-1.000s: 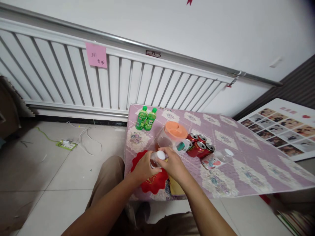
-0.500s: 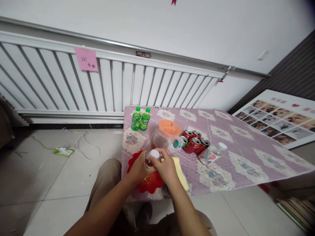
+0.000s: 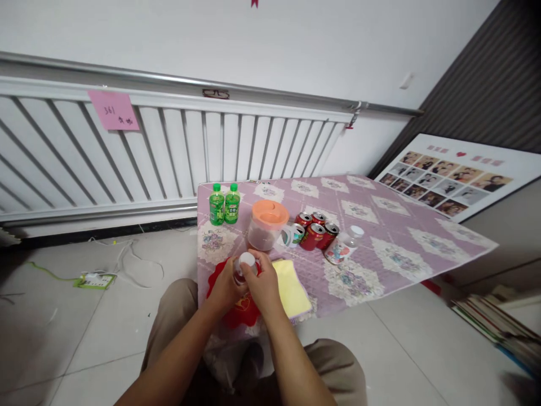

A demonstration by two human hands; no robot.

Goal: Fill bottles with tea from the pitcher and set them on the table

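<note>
The grip of the left hand (image 3: 225,288) was wrapped round a white-capped bottle (image 3: 239,275) over the red scalloped mat (image 3: 240,317); the right hand (image 3: 265,285) pinched it near the cap (image 3: 247,259). The orange-lidded pitcher (image 3: 262,237) stood at the bottle's one o'clock.

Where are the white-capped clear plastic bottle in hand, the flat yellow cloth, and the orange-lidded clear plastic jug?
Held bottle (image 3: 247,260), head view: top of its cap.
Yellow cloth (image 3: 292,290), head view: visible middle.
Orange-lidded jug (image 3: 262,236), head view: clear body.

Clear bottle (image 3: 239,275), white-capped, roughly upright over red mat (image 3: 243,317).
</note>
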